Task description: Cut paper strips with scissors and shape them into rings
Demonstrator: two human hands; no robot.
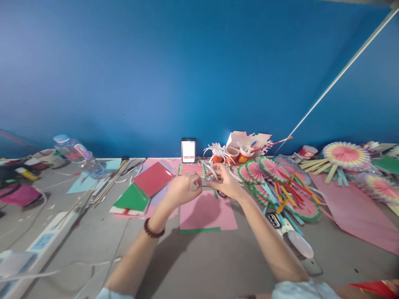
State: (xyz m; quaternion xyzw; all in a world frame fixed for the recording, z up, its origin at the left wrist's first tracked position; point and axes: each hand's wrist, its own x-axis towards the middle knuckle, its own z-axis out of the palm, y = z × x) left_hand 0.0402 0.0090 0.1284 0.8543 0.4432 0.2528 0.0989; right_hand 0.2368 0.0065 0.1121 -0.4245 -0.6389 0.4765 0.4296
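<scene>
Both my hands are raised over a pink paper sheet (205, 214) with a green edge on the grey table. My left hand (183, 189), with a dark bead bracelet on the wrist, is closed in a loose fist and pinches something small and pale. My right hand (224, 180) is beside it, its fingers curled around a thin white strip or tape that I cannot make out clearly. The two hands nearly touch. A folded pink pleated paper (191, 169) lies just behind them.
Red and green paper sheets (145, 187) lie left of the hands. Pleated paper fans with coloured sticks (280, 187) spread to the right. Paper cups (237, 154), a phone (188, 150), a water bottle (77, 154) and a power strip (40, 243) stand around.
</scene>
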